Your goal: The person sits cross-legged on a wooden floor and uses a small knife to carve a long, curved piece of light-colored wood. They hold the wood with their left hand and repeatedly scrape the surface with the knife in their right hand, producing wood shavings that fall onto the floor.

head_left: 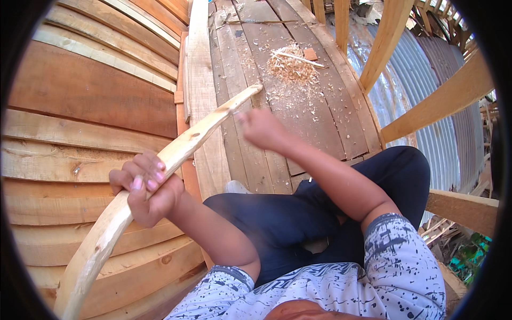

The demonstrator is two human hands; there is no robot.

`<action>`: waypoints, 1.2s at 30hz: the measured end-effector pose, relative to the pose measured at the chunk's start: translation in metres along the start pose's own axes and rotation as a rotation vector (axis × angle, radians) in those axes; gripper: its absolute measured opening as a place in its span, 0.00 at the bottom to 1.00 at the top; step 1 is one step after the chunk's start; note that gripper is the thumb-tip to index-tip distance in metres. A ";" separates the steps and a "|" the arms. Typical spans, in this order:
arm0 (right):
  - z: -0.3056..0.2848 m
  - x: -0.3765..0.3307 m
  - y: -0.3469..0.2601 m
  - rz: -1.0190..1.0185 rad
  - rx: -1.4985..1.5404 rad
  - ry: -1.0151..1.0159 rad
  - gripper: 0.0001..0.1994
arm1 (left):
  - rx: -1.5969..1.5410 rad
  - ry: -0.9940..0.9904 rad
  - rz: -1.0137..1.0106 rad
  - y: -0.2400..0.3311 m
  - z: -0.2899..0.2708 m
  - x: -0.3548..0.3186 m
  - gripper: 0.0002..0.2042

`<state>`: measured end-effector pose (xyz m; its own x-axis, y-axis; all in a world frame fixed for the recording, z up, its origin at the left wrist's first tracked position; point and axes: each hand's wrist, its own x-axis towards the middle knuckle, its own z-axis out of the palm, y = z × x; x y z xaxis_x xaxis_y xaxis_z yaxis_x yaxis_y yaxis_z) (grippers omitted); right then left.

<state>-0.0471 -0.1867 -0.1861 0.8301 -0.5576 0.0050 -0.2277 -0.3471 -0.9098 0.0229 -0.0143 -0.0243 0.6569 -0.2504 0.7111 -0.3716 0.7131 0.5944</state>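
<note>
A long, slightly curved wooden pole (194, 136), peeled and pale with a few knots, slants from the lower left up to a narrowed tip near the middle. My left hand (149, 186) is wrapped round it at mid-length, fingers over the top. Close to the far part of the pole, on its right side, my right hand (264, 129) is closed in a fist. Something small and thin seems to stick out of that fist toward the wood, but blur and the fingers hide what it is.
Wood shavings (293, 66) lie heaped on the plank floor (320, 122), with a small reddish block (310, 54) beside them. Stacked boards (90, 96) form a wall at left. Slanted wooden posts (437, 98) and corrugated metal sheets (421, 80) stand at right. My bent legs (288, 218) are below.
</note>
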 end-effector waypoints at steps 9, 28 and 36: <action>0.004 -0.008 0.010 0.093 -0.070 -0.024 0.23 | 0.043 0.070 -0.018 0.020 -0.004 0.001 0.08; 0.019 -0.038 -0.041 -0.205 -0.119 0.042 0.20 | 0.041 0.177 -0.027 0.021 -0.027 0.007 0.07; 0.025 -0.029 -0.032 -0.157 -0.012 0.132 0.19 | 0.059 0.145 -0.042 0.021 -0.015 0.003 0.09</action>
<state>-0.0509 -0.1406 -0.1679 0.7821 -0.5898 0.2010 -0.1076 -0.4455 -0.8888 0.0268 0.0093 -0.0153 0.7592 -0.1787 0.6259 -0.3767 0.6635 0.6464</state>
